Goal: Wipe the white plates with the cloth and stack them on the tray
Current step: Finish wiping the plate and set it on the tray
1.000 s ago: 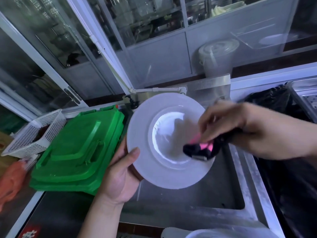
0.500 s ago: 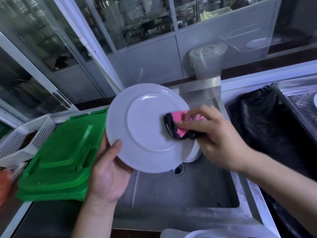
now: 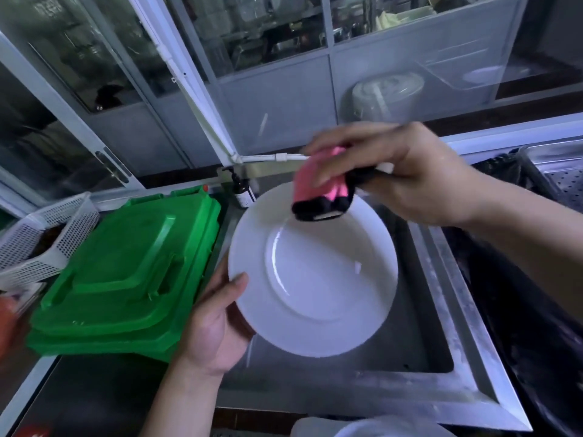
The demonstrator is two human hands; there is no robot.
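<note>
The left hand (image 3: 217,323) grips the white plate (image 3: 312,272) by its rim over the sink (image 3: 441,351), face tilted up for wiping; right hand (image 3: 407,175) fingers are clamped on the folded pink-and-black cloth (image 3: 318,192) at the far rim.

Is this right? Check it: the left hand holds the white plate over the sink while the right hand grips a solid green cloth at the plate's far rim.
Wrong in one respect: the cloth is pink and black, not green, as the head view shows. The left hand holds the white plate over the sink while the right hand grips it at the far rim.
</note>
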